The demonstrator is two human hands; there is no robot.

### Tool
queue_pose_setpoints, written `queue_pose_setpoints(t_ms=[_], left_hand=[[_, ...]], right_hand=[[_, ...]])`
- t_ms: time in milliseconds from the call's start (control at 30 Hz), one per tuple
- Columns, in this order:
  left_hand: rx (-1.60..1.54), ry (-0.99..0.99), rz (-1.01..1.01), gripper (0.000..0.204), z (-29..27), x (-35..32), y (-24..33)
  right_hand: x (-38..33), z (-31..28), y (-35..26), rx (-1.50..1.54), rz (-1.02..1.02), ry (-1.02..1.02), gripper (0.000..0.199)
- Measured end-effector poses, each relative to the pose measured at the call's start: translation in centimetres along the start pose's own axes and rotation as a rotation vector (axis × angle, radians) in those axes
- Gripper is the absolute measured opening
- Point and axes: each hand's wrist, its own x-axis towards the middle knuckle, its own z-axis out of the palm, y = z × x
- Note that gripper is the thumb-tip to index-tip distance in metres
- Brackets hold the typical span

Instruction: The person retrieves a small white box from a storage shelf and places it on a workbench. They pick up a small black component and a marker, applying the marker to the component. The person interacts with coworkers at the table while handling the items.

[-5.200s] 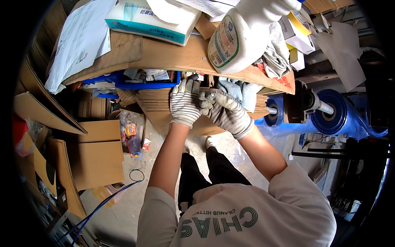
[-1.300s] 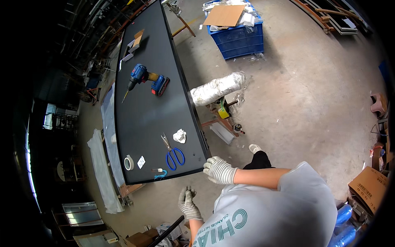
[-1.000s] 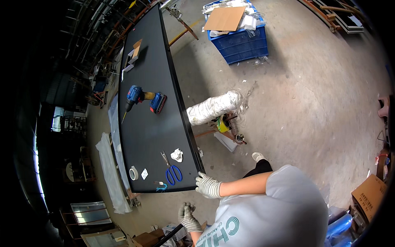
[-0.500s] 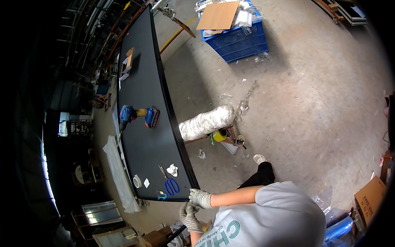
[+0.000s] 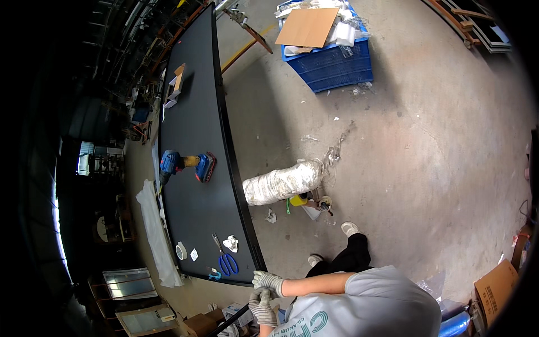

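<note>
A long black panel [image 5: 196, 129] stretches away from me on the left. Its near right corner lies under my right hand [image 5: 268, 284], in a striped grey-white glove, with the fingers curled over the frame edge. Just below it is my gloved left hand [image 5: 261, 309], its fingers closed at the end of a thin black bar [image 5: 231, 320] that slants down to the lower left. The fingertips are partly hidden. On the panel near my hands are blue-handled scissors [image 5: 227, 262], a crumpled white wad [image 5: 231, 243], a tape roll [image 5: 181, 251] and a small turquoise item [image 5: 215, 276].
A blue-and-black cordless drill [image 5: 185, 164] and an opened small box [image 5: 175, 86] lie farther up the panel. A plastic-wrapped support [image 5: 283, 182] juts out from beneath it. A blue crate [image 5: 331, 67] of packing scraps stands beyond, and a cardboard box [image 5: 495, 289] at lower right.
My view has shifted slightly, and my second shoe now shows. Both hands sit a little lower and to the left in the picture, still close together at the panel corner.
</note>
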Motion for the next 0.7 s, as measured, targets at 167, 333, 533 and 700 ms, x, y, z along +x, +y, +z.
queue_pose_setpoints(t_ms=[167,333,533,700], left_hand=[[0.024,-0.06,0.009,0.01,0.5,1.1,0.0],[0.048,-0.086,0.037,0.014,-0.6,2.4,-2.3],[-0.05,-0.123,0.001,0.013,0.1,1.8,0.5],[-0.21,-0.124,-0.102,0.017,-1.4,2.0,-0.4]], right_hand=[[0.3,1.5,0.8,0.033,-0.001,0.13,0.033],[0.2,-0.1,0.8,-0.035,-0.027,-0.061,0.036],[0.8,4.0,1.7,-0.065,0.02,-0.048,0.048],[0.9,-0.1,0.4,-0.209,0.053,-0.122,0.03]])
